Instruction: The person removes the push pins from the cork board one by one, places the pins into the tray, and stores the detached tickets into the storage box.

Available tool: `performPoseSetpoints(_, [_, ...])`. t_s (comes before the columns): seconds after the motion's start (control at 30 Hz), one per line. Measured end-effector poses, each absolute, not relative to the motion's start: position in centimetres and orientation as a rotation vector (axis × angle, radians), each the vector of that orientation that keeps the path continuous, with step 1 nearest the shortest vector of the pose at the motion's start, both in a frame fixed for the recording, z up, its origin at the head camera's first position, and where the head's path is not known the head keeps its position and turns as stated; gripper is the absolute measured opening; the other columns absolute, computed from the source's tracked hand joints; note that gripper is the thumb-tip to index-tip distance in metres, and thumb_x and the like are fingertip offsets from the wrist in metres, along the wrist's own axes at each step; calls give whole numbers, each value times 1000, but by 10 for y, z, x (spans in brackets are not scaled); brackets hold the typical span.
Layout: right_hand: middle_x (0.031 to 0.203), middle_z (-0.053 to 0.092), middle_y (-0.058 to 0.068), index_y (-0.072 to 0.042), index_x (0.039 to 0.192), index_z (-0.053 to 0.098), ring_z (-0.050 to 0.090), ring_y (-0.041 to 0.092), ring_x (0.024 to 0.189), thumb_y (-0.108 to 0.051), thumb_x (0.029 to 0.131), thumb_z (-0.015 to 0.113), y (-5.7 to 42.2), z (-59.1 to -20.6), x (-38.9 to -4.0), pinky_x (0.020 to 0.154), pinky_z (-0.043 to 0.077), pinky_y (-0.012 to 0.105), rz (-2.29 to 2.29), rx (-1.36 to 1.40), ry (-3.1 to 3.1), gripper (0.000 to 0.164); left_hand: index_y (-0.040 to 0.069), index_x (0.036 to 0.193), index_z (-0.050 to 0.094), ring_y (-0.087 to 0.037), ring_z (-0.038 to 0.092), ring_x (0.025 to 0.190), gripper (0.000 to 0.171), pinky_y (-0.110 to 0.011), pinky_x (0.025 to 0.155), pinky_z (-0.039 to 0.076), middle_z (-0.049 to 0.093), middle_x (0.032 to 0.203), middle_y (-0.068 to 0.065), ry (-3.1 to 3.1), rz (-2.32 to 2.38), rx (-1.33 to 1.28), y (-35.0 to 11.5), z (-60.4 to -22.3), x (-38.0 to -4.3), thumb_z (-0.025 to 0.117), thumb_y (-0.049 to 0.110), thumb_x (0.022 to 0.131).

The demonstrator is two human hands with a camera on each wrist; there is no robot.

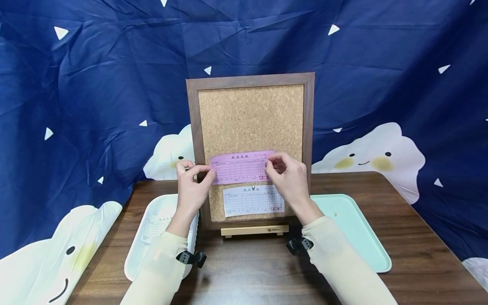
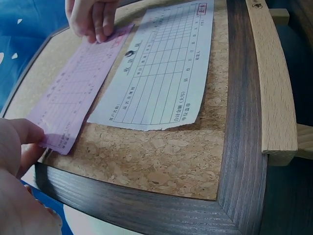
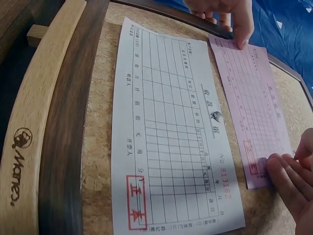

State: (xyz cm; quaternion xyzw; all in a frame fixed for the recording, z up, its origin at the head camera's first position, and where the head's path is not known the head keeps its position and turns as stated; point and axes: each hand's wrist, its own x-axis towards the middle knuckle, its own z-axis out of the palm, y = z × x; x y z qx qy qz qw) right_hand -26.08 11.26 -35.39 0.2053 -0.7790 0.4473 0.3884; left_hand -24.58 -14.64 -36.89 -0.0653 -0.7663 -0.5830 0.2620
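Observation:
A pink receipt slip [image 1: 240,168] lies flat against the corkboard [image 1: 251,118], just above a white receipt slip [image 1: 251,203]. My left hand [image 1: 190,184] pinches the pink slip's left end between thumb and index finger. At its right end my right hand [image 1: 287,178] pinches the edge with thumb and fingertips. A round-headed metal pushpin [image 3: 216,116] holds the white slip at its top middle. In the left wrist view the pink slip [image 2: 80,83] runs at a slant beside the white one, with both hands at its ends.
The brown-framed board leans on a wooden stand [image 1: 254,230]. On the left, a white tray [image 1: 131,258] holds more white slips, partly behind my forearm. A mint-green tray [image 1: 366,237] with a small pin [image 1: 335,214] lies on the right. Behind hangs a blue patterned cloth [image 1: 95,93].

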Motion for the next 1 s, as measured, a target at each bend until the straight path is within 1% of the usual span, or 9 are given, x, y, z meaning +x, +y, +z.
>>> performPoseSetpoints(0.17, [82, 79, 14, 2, 94, 77, 74, 27, 68, 3, 91, 73, 115, -354, -262, 68, 48, 3, 1144, 507, -1971, 5, -4, 98, 80, -16, 35, 109, 12, -27, 87, 36, 31, 110, 1, -2049, -1558, -188, -149, -367, -244, 76, 6, 93])
performPoseSetpoints(0.3, [83, 79, 15, 2, 95, 77, 74, 27, 69, 4, 91, 73, 117, -354, -262, 68, 49, 5, 1151, 503, -1972, 5, -5, 97, 80, -17, 39, 103, 11, -23, 80, 36, 34, 105, 2, -2046, -1522, -197, -151, -366, -242, 76, 4, 92])
performPoseSetpoints(0.4, [84, 79, 15, 2, 96, 77, 74, 27, 69, 4, 91, 74, 117, -355, -262, 68, 49, 6, 1150, 502, -1971, 5, -6, 98, 80, -21, 41, 93, 11, -20, 71, 34, 37, 104, 2, -2046, -1524, -199, -152, -366, -241, 76, 3, 92])
performPoseSetpoints(0.53, [86, 79, 16, 3, 97, 77, 74, 28, 70, 3, 92, 74, 118, -355, -261, 68, 47, 4, 1153, 504, -1970, 6, -6, 99, 80, -22, 43, 86, 12, -17, 68, 33, 40, 104, 3, -2039, -1547, -174, -155, -367, -240, 76, 3, 93])
performPoseSetpoints(0.7, [87, 80, 17, 4, 98, 77, 74, 28, 71, 5, 92, 74, 119, -356, -260, 68, 48, 4, 1169, 507, -1960, 7, -6, 99, 80, -18, 47, 83, 10, -16, 69, 36, 48, 102, 2, -2032, -1554, -165, -158, -368, -240, 75, 1, 92])
performPoseSetpoints(0.87, [89, 80, 17, 3, 99, 78, 75, 29, 72, 4, 92, 75, 121, -356, -260, 68, 50, 7, 1178, 512, -1961, 8, -6, 99, 80, -10, 51, 82, 9, -14, 70, 41, 56, 99, 0, -2009, -1576, -179, -161, -366, -239, 75, -1, 93])
performPoseSetpoints(1.0, [90, 81, 16, 3, 100, 78, 74, 26, 73, 3, 92, 76, 124, -357, -260, 69, 52, 9, 1180, 512, -1975, 8, -6, 98, 80, -7, 53, 81, 8, -13, 70, 43, 60, 96, 0, -1991, -1579, -172, -164, -365, -238, 75, -1, 93])
